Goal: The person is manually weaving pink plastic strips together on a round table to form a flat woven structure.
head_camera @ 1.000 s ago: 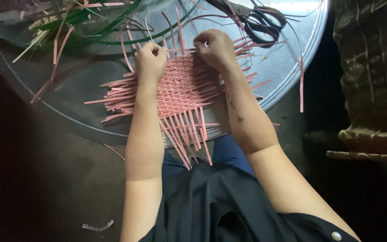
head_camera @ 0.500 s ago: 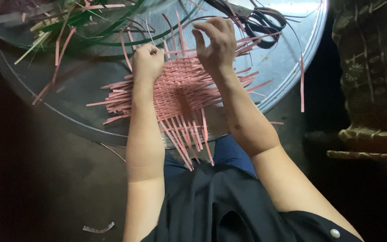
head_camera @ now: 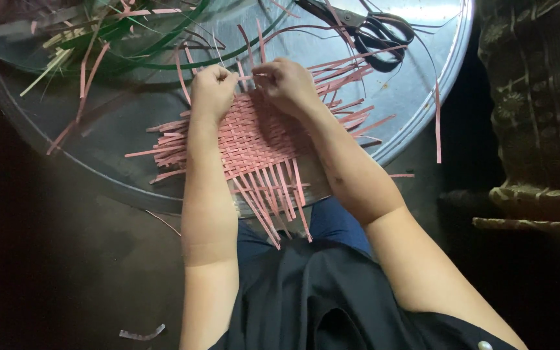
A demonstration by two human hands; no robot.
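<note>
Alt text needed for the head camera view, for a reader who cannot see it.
Two bare hands, left hand and right hand, pinch pink strips at the far edge of a woven pink mat on a round metal tray. Black scissors lie beyond, with loose green strips at upper left.

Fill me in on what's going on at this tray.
A person is weaving thin pink strips into a flat mat on a round metal tray. The left hand is fisted at the mat's far edge, and the right hand pinches a strip beside it. Loose strip ends stick out on all sides. Black scissors lie farther back on the tray, and green and pale strips are piled at its upper left.
</note>
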